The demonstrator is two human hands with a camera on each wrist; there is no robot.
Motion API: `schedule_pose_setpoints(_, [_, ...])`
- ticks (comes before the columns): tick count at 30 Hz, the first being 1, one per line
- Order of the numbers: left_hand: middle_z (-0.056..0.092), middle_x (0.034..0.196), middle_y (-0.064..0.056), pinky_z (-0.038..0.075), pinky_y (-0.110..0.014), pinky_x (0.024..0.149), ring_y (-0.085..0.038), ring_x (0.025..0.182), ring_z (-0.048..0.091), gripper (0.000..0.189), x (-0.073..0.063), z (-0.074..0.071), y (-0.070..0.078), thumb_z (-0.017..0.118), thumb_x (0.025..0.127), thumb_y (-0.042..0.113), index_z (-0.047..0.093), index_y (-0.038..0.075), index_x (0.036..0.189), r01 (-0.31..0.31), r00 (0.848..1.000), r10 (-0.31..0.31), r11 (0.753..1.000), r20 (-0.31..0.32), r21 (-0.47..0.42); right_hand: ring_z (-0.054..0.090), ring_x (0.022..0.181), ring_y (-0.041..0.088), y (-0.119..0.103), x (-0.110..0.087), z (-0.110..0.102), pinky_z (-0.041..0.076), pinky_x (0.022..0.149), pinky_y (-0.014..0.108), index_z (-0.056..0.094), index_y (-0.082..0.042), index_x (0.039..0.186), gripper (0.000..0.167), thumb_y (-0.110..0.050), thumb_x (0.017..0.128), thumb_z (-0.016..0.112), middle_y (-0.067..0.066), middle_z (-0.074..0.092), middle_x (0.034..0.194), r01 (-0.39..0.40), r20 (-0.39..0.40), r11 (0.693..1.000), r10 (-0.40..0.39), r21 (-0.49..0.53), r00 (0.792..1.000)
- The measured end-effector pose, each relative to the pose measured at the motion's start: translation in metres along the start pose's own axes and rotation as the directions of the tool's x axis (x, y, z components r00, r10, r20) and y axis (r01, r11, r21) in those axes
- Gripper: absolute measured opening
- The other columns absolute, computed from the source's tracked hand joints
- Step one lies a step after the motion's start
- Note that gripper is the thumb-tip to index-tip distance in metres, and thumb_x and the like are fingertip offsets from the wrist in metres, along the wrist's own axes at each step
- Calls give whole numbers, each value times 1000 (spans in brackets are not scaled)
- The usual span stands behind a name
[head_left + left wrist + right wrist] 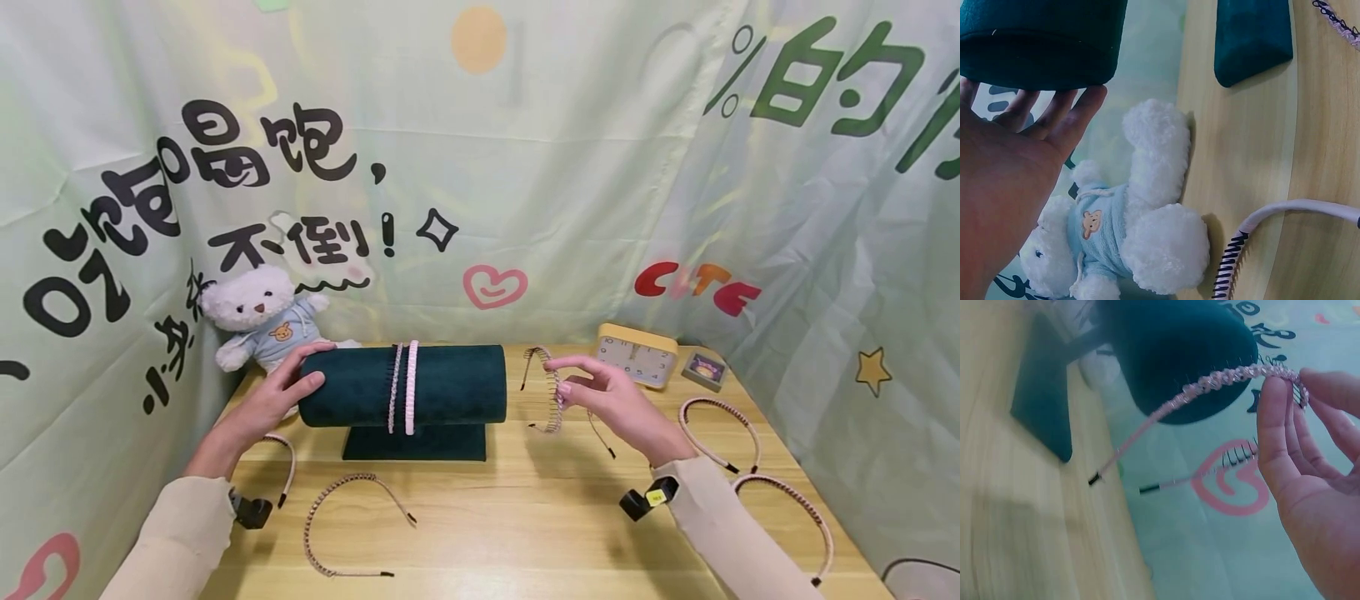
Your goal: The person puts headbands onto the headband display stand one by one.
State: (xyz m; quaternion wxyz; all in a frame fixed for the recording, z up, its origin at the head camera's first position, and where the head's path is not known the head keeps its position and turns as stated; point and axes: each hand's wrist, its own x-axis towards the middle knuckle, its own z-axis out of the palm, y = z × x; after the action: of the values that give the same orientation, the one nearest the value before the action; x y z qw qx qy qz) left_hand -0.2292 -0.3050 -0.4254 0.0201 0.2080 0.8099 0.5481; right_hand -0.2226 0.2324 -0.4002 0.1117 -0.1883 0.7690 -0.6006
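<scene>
A dark green velvet headband stand [457, 383] carries two headbands side by side round its roll, a thin grey-pink beaded headband [393, 387] and a thicker pale pink headband [410, 387]. At the roll's left end my left hand [281, 385] holds on, thumb on the front and fingers round the edge. My right hand [611, 400] pinches a pink beaded headband [1216, 380] at its curve between thumb and fingers. It hangs just off the roll's right end, its black-tipped ends pointing toward the stand and small comb teeth along its inside.
On the wooden table, a braided headband [309, 517] lies in front, another headband [291, 471] at left, and two more at right, one a pink headband [757, 425]. A white teddy bear [251, 296], yellow clock [637, 354] and small box [705, 369] stand by the fabric backdrop [570, 208].
</scene>
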Motion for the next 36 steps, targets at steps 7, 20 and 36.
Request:
schedule_pose_setpoints(7, [27, 171, -21, 37, -8, 106, 0, 138, 38, 51, 1, 0, 0, 49, 117, 16, 36, 8, 165, -5, 1000, 5, 1000, -3, 2, 74, 108, 31, -12, 10, 11, 61, 100, 34, 63, -11, 148, 42, -22, 108, 71, 12, 55, 156, 53, -32, 998, -52, 43, 998])
schedule_pose_setpoints(20, [27, 172, -20, 36, -8, 106, 1, 139, 37, 51, 0, 0, 0, 49, 117, 18, 35, 7, 165, -1, 1000, 1, 1000, -2, 9, 75, 99, 22, -23, 28, 32, 61, 99, 34, 63, -8, 147, 42, -16, 107, 71, 11, 54, 155, 76, -31, 992, -73, 99, 997])
schedule_pose_setpoints(36, [26, 172, -20, 38, -9, 106, -2, 138, 39, 52, 0, 1, 0, 49, 117, 18, 34, 9, 166, 7, 1000, -7, 1000, -1, 12, 75, 100, 25, -25, 41, 51, 62, 96, 32, 60, -13, 154, 50, -16, 105, 73, 13, 57, 150, 56, -16, 991, -54, 118, 998])
